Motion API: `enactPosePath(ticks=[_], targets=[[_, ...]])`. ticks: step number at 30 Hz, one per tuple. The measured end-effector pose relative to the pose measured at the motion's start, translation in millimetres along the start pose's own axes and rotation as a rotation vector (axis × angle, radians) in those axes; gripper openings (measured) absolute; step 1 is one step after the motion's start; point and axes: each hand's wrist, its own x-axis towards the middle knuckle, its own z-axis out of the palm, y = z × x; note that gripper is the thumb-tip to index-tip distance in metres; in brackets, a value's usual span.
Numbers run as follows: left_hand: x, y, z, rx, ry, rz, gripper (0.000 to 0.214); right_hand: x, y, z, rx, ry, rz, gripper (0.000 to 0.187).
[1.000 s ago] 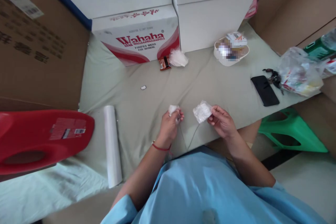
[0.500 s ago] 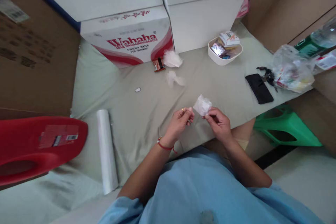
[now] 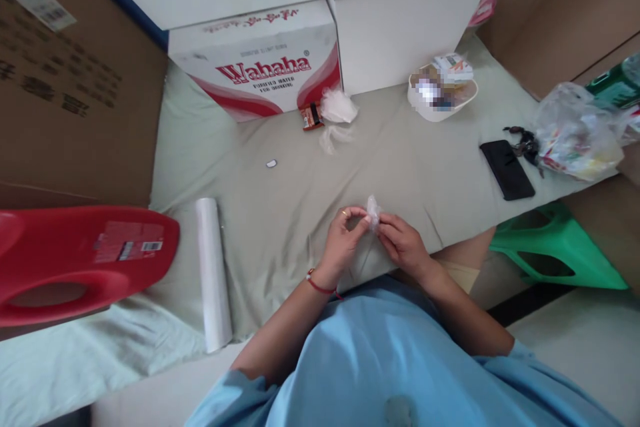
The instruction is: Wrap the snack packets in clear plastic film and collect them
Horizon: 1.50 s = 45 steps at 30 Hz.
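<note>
Between my two hands is a small crumpled clear plastic bag (image 3: 373, 211), bunched upright near the table's front edge. My left hand (image 3: 345, 235) pinches its left side with thumb and forefinger; a ring and a red bracelet show on that side. From the right, my right hand (image 3: 401, 240) grips the same bag with its fingers closed. What the bag holds, if anything, I cannot make out. Farther back lie a white plastic bundle (image 3: 339, 107), a loose scrap of thin plastic (image 3: 334, 139) and a small red-brown packet (image 3: 311, 117).
A roll of plastic bags (image 3: 214, 273) and a red jug (image 3: 90, 260) lie on the left. Beyond stands a Wahaha carton (image 3: 270, 70). Rightward are a white tub (image 3: 435, 110), a black phone (image 3: 507, 170), keys (image 3: 526, 143), a filled plastic bag (image 3: 575, 133) and a green stool (image 3: 565, 247).
My left hand has come right and taken hold of the plastic bag, which only my right hand held before. The bag is now bunched narrower. The view has shifted slightly.
</note>
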Motion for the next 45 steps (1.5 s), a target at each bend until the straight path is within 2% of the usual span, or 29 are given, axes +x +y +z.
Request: enactPosePath(ticks=[3,9,14,17,19,22,25,31,33,38,42,45], targets=[[3,-4,-2.7,0.088,0.055,0.068,0.023,-1,-1,-1,0.007,-0.009,0.007,0.025],[3,1,-0.6,0.016,-0.02,-0.03,0.033,-4,2,-3,-0.007,-0.025,0.031,0.028],[1,0,-3.0,0.072,-0.011,-0.041,0.02,-6,-6,0,0.116,-0.059,0.076,0.026],[-3,-2,-7.2,0.115,0.004,0.001,0.018,-4,-12,-2,0.328,-0.064,0.228,0.022],[-6,-3,-8.8,0.165,0.018,0.063,0.019,1,-15,-3,0.491,-0.028,0.383,0.029],[-12,-5,-10.1,0.234,-0.006,0.169,0.022,14,-16,-4,0.523,-0.005,0.489,0.037],[-16,-4,-16.1,0.236,-0.05,0.178,0.027,29,-14,-9,0.477,-0.072,0.494,0.04],[-16,6,-45.5,0.035,-0.267,0.022,0.041,45,-6,-33,0.738,-0.36,0.602,0.046],[-15,9,-52.9,-0.056,-0.296,-0.019,0.043,44,-5,-36,0.815,-0.378,0.631,0.047],[-13,9,-57.8,-0.255,-0.228,-0.133,0.042,39,-12,-31,0.959,-0.292,0.767,0.049],[-17,2,-52.4,-0.235,-0.078,-0.083,0.045,39,-16,-24,0.997,-0.221,0.791,0.051],[-23,-5,-43.7,-0.202,0.018,-0.048,0.058,40,-18,-19,1.009,-0.169,0.757,0.049]])
